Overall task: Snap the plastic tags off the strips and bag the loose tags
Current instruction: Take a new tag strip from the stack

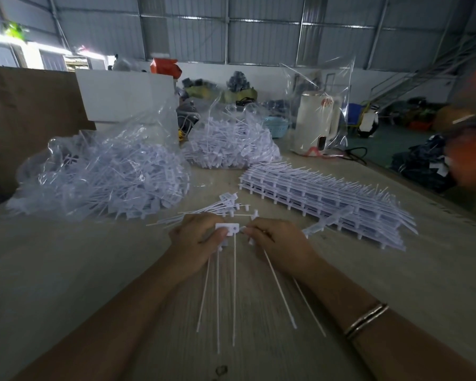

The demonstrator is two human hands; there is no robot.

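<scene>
Both forearms reach in over the pale table (66, 284), a metal bangle (366, 320) on the right wrist. Between them a short strip of tags (230, 230) is held up just off the surface, its long thin tails hanging back toward the person. The left hand (195, 243) pinches the flat white head at the strip's left end, thumb pressed on top; the right hand (275, 243) is closed in a pinch on the neighbouring part, with two more tails trailing out from under it.

It looks like the snapping step itself: the two hands are set either side of a joint, ready to bend it apart. Next would call for a short twist or fold at that joint, then dropping the freed tag onto the small loose pile of tags (217, 209) just beyond the knuckles.

Plenty remains. A neat stack of unbroken strips (327, 193) lies to the right, near the right hand. Farther back sit two clear plastic bags, the left bag (102, 174) and the far bag (231, 144), both heaped with separated tags. Bagging the loose pile seems still to come.
</scene>
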